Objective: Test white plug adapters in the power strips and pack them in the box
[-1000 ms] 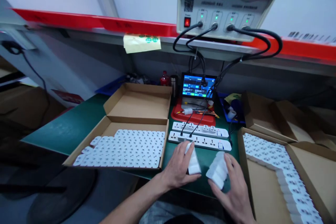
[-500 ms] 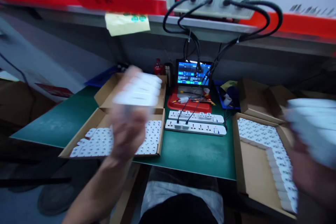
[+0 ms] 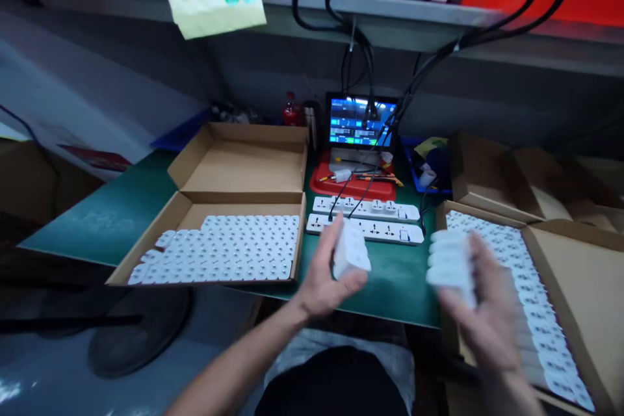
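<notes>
In the head view, my left hand (image 3: pixel 324 276) is closed round a short row of white power adapters (image 3: pixel 351 248), just in front of the power strips. My right hand (image 3: pixel 490 302), slightly blurred, grips another row of white power adapters (image 3: pixel 449 260) near the left wall of the right box. Many like pieces, small metal parts facing up, lie packed in the left cardboard box (image 3: pixel 195 203). More adapters line the back and right side of the right cardboard box (image 3: pixel 568 292).
Two white power strips (image 3: pixel 365 231) lie mid-table, with plugs in them. Behind are a red tray (image 3: pixel 319 182) with leads and a lit screen (image 3: pixel 361 120). A blue tray (image 3: pixel 414 175) stands to the right. Black cables (image 3: pixel 363 39) hang from the shelf (image 3: pixel 273 19).
My left hand has moved right and down from over the left box to the table's middle. My right hand has come left from the right edge. Both still hold white adapters; the view has tilted downward.
</notes>
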The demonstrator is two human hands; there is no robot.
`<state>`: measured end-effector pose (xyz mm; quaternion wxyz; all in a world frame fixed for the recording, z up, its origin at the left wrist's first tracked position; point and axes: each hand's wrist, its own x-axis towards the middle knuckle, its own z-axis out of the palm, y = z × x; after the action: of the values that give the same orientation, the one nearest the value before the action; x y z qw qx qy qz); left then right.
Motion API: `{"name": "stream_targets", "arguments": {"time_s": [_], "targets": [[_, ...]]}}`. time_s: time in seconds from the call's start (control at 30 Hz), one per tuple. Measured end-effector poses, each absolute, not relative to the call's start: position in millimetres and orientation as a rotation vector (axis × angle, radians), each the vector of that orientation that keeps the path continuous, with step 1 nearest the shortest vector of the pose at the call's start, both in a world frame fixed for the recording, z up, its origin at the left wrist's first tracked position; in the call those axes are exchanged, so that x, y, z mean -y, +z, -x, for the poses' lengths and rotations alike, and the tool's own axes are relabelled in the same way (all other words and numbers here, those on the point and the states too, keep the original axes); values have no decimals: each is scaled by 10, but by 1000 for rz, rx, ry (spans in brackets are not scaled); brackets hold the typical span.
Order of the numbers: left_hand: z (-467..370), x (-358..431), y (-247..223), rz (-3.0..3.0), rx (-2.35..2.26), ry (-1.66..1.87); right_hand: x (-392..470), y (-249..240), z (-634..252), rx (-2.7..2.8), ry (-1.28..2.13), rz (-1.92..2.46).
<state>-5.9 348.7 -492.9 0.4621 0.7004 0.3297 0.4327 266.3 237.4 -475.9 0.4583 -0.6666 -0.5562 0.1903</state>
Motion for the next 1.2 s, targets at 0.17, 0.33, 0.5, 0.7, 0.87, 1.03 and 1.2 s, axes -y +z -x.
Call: {"name": "stream_targets", "arguments": {"time_s": [0.17, 0.33, 0.5, 0.7, 0.87, 1.03, 1.2], "targets": [[-303, -3203, -5332, -1663, -682, 843, -2368, -5158, -2165, 1251, 997, 1316], [-141, -3234, -5448, -1809, -636, 765, -2331, -5364, -2223, 1337, 1072, 1333], [-74, -3261, -5607, -1913, -569, 852, -2319, -5375, -2305, 1323, 1120, 1280], [-74, -3277, -5655, -1933, -538, 933, -2357, -5438, -2268, 1258, 1152, 1243], [-21, -3341, -5593, -1952, -503, 958, -2390, -5313, -2336, 1469, 1001, 1299], [108, -3435, -5480, -2046, -536, 833, -2491, -5074, -2408, 2025, 588, 1509], [112, -3619, -5463, -2270, -784, 585, -2641, -5272, -2427, 2168, 340, 1746]]}}
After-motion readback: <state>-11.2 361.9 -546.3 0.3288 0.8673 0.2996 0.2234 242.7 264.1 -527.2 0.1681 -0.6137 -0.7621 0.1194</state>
